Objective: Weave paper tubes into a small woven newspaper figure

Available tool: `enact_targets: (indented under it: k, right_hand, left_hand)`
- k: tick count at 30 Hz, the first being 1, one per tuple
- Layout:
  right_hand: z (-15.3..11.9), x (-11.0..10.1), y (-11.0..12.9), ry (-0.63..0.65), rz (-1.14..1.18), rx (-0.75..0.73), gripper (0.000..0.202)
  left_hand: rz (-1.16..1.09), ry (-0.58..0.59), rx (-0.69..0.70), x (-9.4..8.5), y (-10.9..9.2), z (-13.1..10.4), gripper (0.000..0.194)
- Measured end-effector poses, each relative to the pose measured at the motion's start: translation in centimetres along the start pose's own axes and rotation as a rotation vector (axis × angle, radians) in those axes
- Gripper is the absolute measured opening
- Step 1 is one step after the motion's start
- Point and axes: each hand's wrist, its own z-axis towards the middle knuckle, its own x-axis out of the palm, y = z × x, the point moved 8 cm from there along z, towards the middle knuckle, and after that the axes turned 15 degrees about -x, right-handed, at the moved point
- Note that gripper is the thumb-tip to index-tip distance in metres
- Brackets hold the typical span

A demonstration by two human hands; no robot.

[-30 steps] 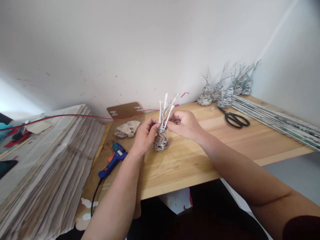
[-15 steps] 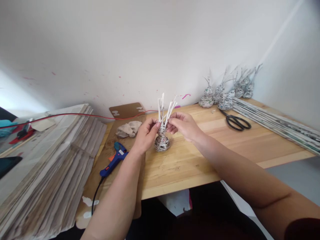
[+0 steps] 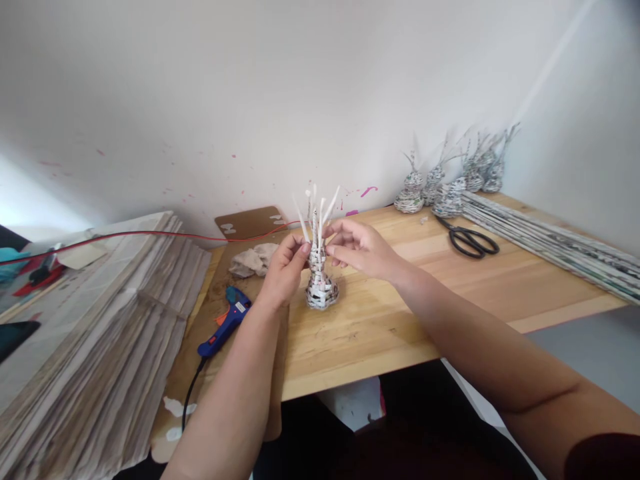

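Observation:
A small woven paper vase point(image 3: 320, 293) of newsprint tubes stands on the table between my hands, with a round base, a narrower neck and several white strips sticking up from its top. My left hand point(image 3: 287, 270) is closed at the left of the neck, its thumb and finger pinching the weave by a strip. On the opposite side, my right hand point(image 3: 360, 248) has its fingers curled against the upper neck, thumb below the forefinger. Its fingertips are partly hidden.
A blue glue gun point(image 3: 225, 327) lies on a brown board, near a crumpled cloth point(image 3: 253, 260). Stacked newspapers point(image 3: 115, 333) fill the left side. At right are black scissors point(image 3: 473, 241), a bundle of paper tubes point(image 3: 545, 243) and several woven pieces point(image 3: 410, 195). A red cable point(image 3: 165, 233) crosses the left.
The vase has turned and tilted, so its strips now fan out differently and more of its neck shows. My right hand has shifted slightly left and its grip has loosened.

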Motion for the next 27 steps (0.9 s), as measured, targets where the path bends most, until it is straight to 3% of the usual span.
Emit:
enact_targets:
  k: [7, 15, 22, 27]
  right_hand:
    - [-0.1, 0.3, -0.2, 0.159, -0.01, -0.018, 0.028]
    - [-0.2, 0.4, -0.9, 0.171, -0.055, -0.043, 0.023]
    - [-0.4, 0.3, -1.5, 0.222, 0.044, 0.083, 0.028]
    - [-0.2, 0.3, -1.2, 0.216, 0.012, 0.02, 0.027]
  left_hand:
    - [-0.072, 0.01, -0.101, 0.1, 0.9, 0.1, 0.042]
    - [-0.102, 0.06, -0.145, 0.7, 1.1, 0.0, 0.043]
    - [-0.068, 0.062, -0.129, 0.8, 0.9, -0.1, 0.041]
    - [-0.027, 0.069, -0.102, 1.0, 0.5, -0.3, 0.039]
